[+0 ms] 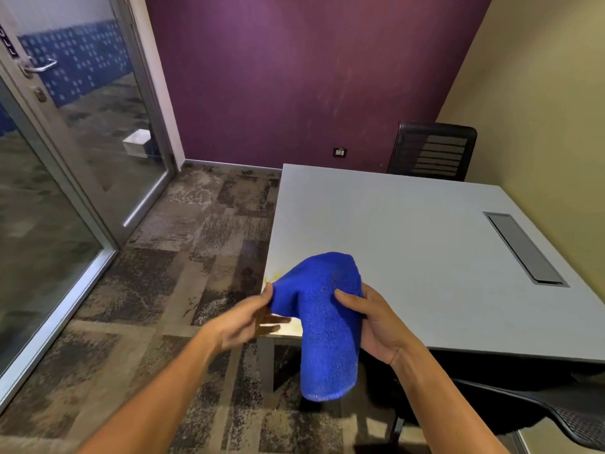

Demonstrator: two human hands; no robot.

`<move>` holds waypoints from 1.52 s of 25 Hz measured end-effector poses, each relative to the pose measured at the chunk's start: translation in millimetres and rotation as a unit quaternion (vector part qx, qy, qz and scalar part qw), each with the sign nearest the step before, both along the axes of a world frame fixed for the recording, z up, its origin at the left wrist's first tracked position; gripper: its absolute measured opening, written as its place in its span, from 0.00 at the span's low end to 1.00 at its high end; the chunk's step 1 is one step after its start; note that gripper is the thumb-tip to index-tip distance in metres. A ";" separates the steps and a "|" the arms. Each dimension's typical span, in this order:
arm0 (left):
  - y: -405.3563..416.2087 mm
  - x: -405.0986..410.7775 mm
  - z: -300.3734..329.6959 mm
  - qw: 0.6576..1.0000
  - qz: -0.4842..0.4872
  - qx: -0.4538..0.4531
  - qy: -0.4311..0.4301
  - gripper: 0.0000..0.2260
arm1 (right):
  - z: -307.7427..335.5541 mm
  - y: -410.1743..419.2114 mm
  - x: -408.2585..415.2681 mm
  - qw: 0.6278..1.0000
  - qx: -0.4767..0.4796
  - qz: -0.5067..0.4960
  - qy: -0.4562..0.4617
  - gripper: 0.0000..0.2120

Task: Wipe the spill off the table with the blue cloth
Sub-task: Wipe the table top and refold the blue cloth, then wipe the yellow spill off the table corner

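The person is holding the blue cloth (322,317) up off the table (409,244) — right hand (376,326) gripping its middle, left hand (244,317) pinching the corner at nine o'clock, its fingers blurred. Yellowish spill (273,278) is peeking out at the cloth's ten o'clock, right on the table's near corner. Bunched like that, I reckon the cloth is risking smearing it over the edge onto the carpet (183,257).
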State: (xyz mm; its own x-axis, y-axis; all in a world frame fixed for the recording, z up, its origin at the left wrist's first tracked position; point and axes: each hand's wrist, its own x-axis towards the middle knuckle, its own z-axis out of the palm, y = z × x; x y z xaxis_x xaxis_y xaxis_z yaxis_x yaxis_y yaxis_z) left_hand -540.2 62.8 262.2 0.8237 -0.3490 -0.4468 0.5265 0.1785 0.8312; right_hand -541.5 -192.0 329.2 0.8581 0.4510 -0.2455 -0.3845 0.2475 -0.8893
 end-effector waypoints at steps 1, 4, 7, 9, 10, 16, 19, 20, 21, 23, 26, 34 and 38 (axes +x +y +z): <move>-11.6 -5.4 -10.1 0.998 0.006 -0.053 0.019 0.37 | 0.3 -0.2 0.1 1.000 0.012 0.008 0.001 0.19; -40.4 -17.6 -26.4 0.975 0.030 -0.220 0.027 0.45 | -1.2 -1.7 2.6 0.999 0.035 0.028 0.000 0.22; -42.9 -18.0 -32.4 0.963 0.125 -0.240 0.003 0.31 | -5.9 -10.1 5.2 0.998 0.056 0.039 0.001 0.28; -35.6 -13.4 -31.8 0.963 0.184 -0.195 -0.004 0.17 | -11.3 -18.2 9.0 1.000 0.021 0.007 0.005 0.28; -30.3 -9.7 -30.3 0.965 0.207 -0.162 0.001 0.15 | -15.0 -21.0 11.7 1.000 -0.013 -0.020 0.008 0.26; -14.5 6.5 -13.8 0.957 0.276 0.091 0.002 0.27 | -37.8 -23.5 19.7 0.964 -0.225 -0.132 -0.047 0.22; -8.3 6.1 -13.0 0.959 0.212 0.165 -0.093 0.22 | -41.6 -22.8 21.2 0.947 -0.289 -0.037 -0.135 0.24; -5.4 5.4 -11.3 0.959 0.165 0.192 -0.126 0.21 | -42.5 -22.1 22.1 0.927 -0.339 -0.012 -0.159 0.25; -2.3 5.0 -9.3 0.954 0.111 0.232 -0.154 0.22 | -43.3 -21.4 23.6 0.899 -0.397 -0.002 -0.185 0.27; 1.8 7.5 -5.3 0.912 0.026 0.357 -0.201 0.23 | -43.6 -20.6 27.2 0.846 -0.479 0.000 -0.234 0.24; 1.2 12.9 5.2 0.838 -0.085 0.501 -0.196 0.12 | -37.0 -20.6 33.5 0.809 -0.523 0.030 -0.266 0.12; -55.9 18.7 3.7 0.870 0.101 0.473 -0.091 0.28 | -33.1 -23.3 49.5 0.836 -0.490 0.050 -0.242 0.09; -113.7 19.3 -7.3 0.958 0.243 0.124 0.092 0.28 | -47.6 -18.8 49.6 0.836 -0.475 -0.005 -0.276 0.09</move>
State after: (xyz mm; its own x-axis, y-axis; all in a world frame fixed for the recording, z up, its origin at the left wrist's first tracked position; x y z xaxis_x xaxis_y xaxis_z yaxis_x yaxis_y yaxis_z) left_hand -520.8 -50.8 255.0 0.7614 0.1920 -0.6191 0.5725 0.2489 0.7812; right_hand -491.9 -210.8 281.6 0.9614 0.2699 -0.0540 0.1471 -0.6695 -0.7281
